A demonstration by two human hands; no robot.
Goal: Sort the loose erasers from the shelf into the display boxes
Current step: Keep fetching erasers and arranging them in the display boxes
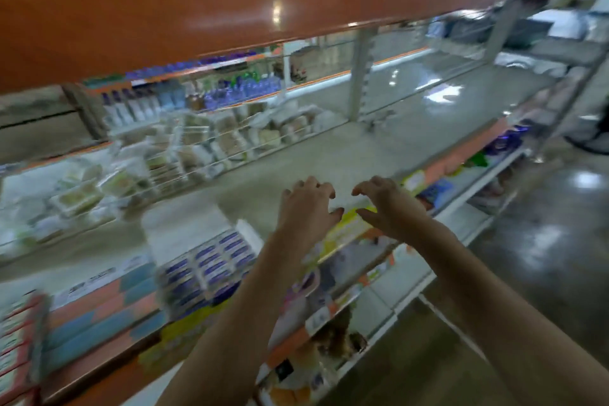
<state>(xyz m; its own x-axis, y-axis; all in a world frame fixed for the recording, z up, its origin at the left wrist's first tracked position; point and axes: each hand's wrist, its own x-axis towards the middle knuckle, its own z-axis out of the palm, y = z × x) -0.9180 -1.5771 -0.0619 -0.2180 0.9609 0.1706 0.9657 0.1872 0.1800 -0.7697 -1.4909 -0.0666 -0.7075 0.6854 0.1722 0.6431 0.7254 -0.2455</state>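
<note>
Both hands, left hand (pixel 304 208) and right hand (pixel 389 204), hover empty, fingers curled, over the shelf (pixel 296 168); boxed erasers (pixel 207 267) look light, firm, pinchable by their sides.

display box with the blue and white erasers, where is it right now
In the head view the display box of erasers sits on the shelf at lower left, just left of the left hand.

Glossy orange shelf edge (pixel 230 13); polished, reflective floor (pixel 543 241).
</note>
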